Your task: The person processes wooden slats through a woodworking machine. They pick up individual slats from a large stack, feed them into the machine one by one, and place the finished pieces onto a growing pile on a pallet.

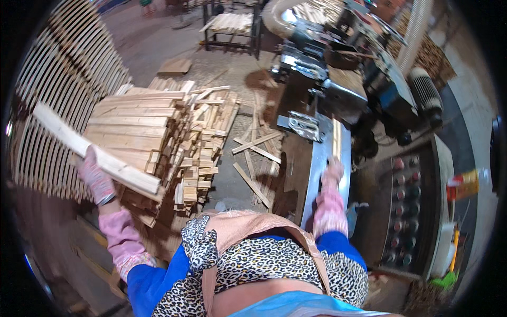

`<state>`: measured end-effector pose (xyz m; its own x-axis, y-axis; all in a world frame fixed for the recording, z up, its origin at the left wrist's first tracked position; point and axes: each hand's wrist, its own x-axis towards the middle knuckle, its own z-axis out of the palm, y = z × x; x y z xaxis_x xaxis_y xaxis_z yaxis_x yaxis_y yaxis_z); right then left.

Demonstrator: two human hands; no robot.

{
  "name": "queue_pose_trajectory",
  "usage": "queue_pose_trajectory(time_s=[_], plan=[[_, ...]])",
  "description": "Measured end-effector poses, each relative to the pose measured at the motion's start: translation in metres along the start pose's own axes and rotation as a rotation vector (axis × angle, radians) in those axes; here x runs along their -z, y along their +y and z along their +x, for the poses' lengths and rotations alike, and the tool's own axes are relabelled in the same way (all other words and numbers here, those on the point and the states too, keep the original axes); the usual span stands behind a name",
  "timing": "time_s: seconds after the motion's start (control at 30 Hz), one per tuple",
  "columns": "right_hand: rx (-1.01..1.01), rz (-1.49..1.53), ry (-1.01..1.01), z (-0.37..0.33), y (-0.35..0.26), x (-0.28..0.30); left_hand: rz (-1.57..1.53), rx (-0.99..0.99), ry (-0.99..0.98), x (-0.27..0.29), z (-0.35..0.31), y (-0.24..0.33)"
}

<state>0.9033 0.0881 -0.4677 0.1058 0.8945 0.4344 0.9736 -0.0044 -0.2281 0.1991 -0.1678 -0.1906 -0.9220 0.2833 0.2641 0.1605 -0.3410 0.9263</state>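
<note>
My left hand [96, 177], in a patterned work glove, grips a long pale wooden board [105, 156] near its middle, with the thumb on top. That board is held tilted beside a stack of planks [132, 119]. My right hand [332, 170], also gloved, is closed at the near end of a narrow wood strip [336, 138]. The strip lies along the shiny metal bed [315, 179] of a woodworking machine [330, 79] and points toward its feed end. The strip's far end is hard to make out near the machine.
Shorter wood pieces [203, 153] are heaped right of the stack, and loose sticks [259, 148] lie on the floor. Slatted wood stacks [68, 68] rise at far left. A button control panel [406, 211] stands at right, below a motor [425, 95]. A hose [277, 18] joins the machine.
</note>
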Motion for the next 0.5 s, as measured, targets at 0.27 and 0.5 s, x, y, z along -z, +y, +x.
queue_pose_trajectory(time_s=[0.27, 0.5], plan=[[0.329, 0.786, -0.607, -0.010, -0.235, 0.147, -0.306, 0.406, -0.354, -0.260, -0.189, -0.097], [-0.024, 0.445, 0.011, -0.166, -0.109, 0.147, -0.174, 0.788, -1.261, -0.271, -0.363, -0.108]])
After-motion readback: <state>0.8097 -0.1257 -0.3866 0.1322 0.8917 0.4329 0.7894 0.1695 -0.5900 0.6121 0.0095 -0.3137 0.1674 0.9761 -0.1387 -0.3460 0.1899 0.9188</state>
